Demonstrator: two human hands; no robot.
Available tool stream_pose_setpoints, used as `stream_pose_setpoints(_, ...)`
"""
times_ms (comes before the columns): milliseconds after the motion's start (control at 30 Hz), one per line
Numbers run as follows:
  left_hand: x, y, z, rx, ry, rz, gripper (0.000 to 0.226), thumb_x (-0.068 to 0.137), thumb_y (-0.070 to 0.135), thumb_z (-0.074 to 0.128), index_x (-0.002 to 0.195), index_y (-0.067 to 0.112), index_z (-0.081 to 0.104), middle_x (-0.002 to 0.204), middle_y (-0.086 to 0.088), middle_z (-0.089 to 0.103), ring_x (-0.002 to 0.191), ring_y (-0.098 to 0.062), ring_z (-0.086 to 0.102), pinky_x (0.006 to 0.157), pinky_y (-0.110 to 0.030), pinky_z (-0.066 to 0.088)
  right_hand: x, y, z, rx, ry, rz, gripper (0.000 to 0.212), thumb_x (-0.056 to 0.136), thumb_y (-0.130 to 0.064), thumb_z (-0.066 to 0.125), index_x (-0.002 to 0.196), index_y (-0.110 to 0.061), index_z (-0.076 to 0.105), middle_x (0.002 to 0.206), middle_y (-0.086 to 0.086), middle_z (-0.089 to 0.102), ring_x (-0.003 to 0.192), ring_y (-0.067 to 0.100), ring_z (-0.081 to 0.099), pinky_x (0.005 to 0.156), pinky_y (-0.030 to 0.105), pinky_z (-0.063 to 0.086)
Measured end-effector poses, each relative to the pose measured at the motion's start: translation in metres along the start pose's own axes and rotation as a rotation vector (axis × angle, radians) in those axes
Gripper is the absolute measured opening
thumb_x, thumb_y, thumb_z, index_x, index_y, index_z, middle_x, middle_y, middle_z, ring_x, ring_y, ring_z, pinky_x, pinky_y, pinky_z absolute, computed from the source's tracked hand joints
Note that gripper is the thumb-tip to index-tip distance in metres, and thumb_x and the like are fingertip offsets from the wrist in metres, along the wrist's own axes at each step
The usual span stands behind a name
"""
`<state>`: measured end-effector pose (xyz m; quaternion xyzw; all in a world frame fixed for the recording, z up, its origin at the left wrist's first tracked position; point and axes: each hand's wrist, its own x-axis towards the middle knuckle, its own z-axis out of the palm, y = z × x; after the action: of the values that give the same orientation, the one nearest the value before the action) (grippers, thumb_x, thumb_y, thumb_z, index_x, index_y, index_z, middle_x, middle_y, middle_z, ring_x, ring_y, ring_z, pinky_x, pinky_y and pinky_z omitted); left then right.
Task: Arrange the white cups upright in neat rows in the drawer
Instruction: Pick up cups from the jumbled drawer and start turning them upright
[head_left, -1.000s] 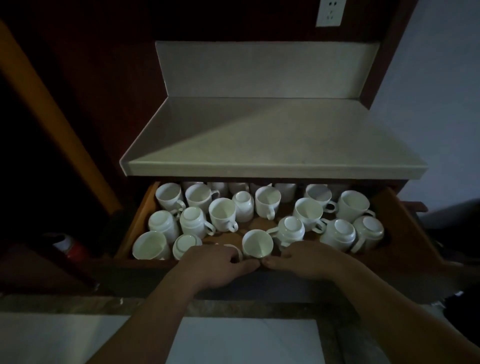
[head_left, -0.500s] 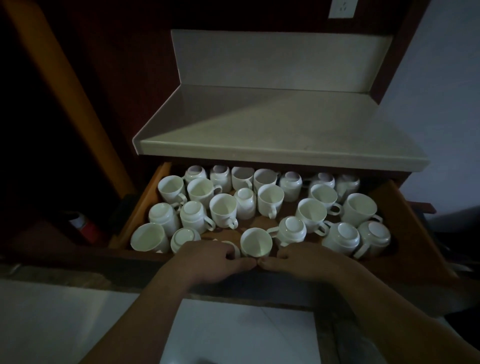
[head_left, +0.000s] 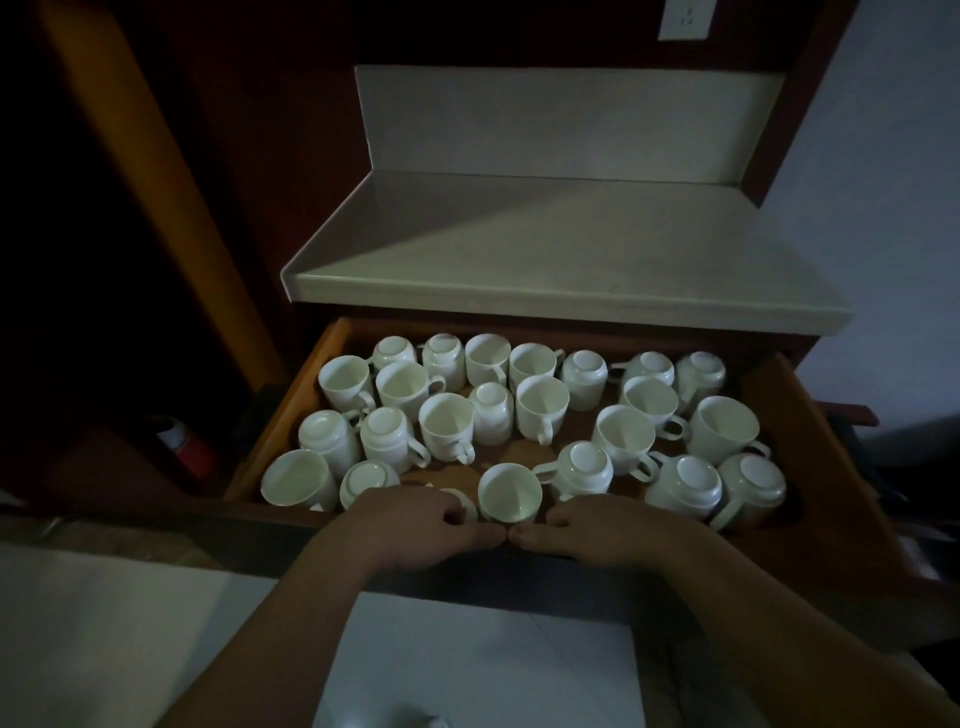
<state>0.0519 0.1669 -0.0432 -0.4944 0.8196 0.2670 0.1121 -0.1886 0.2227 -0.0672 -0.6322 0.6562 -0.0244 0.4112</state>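
Drawer (head_left: 291, 415) stands farther out than a second ago. The back row of white cups (head_left: 540, 400), then half hidden under the tabletop (head_left: 545, 249), now shows in full.

Left hand (head_left: 415, 525) and right hand (head_left: 613, 530) keep the same hold: fingers curled over the drawer front (head_left: 244, 517), clamped on it, thumb tips touching at the middle.

Cups have not shifted within the drawer. They sit in loose clusters with no rows, handles pointing every way. Many stand mouth up, such as the upright cup (head_left: 509, 491) at the front edge just beyond the thumbs. Many others sit base up, such as the inverted cup (head_left: 688, 478) near the front right corner.

Judgement: opening looks about done and sorting has not begun. The whole stock is now within reach, and the base-up cups will need flipping before any lining up.
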Motion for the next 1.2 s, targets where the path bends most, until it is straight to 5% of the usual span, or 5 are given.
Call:
stream_pose_setpoints(433,0.027,-0.029,-0.033,-0.141,0.003,0.103,0.019,0.094,0.062,0.064,0.100,0.045,0.069,0.098,0.019,0.071,0.090,-0.001,0.067,0.087,-0.033,0.058,0.006,-0.020,-0.027,-0.195,-0.136,0.032,0.043,0.095,-0.074,0.051,0.093,-0.036,0.071,0.092,-0.013,0.069,0.084,0.001,0.062,0.082,0.026,0.049)
stream_pose_setpoints(567,0.055,-0.061,-0.059,-0.182,0.177,0.078,0.019,0.095,0.056,0.066,0.103,0.039,0.070,0.096,0.016,0.071,0.088,-0.001,0.067,0.085,-0.034,0.059,0.041,-0.038,-0.041,-0.178,0.051,-0.066,0.026,0.093,-0.060,0.060,0.097,-0.036,0.067,0.096,-0.011,0.070,0.088,0.009,0.068,0.087,0.038,0.058)
stream_pose_setpoints(800,0.133,-0.136,-0.097,-0.042,0.359,-0.031,0.026,0.088,0.058,0.062,0.108,0.042,0.062,0.109,0.016,0.063,0.097,-0.003,0.060,0.079,-0.026,0.053,0.122,-0.090,-0.058,-0.119,0.242,-0.032,0.032,0.094,-0.045,0.067,0.122,-0.030,0.067,0.112,-0.012,0.070,0.095,0.004,0.066,0.082,0.025,0.053)
stream_pose_setpoints(1000,0.184,-0.166,-0.114,0.009,0.379,0.037,0.040,0.092,0.045,0.071,0.128,0.031,0.061,0.139,0.002,0.053,0.130,-0.020,0.046,0.105,-0.034,0.044,0.200,-0.117,-0.062,-0.186,0.284,0.034,0.018,0.085,-0.056,0.051,0.086,-0.038,0.052,0.092,-0.015,0.055,0.089,0.014,0.064,0.072,0.035,0.048)
stream_pose_setpoints(1200,0.220,-0.176,-0.118,-0.066,0.345,0.072,0.052,0.102,0.050,0.053,0.147,0.023,0.050,0.148,-0.009,0.051,0.132,-0.029,0.051,0.110,-0.039,0.042,0.239,-0.135,-0.062,-0.274,0.256,0.085,0.066,0.096,-0.054,0.059,0.152,-0.025,0.038,0.156,0.004,0.037,0.131,0.031,0.055,0.100,0.050,0.052)
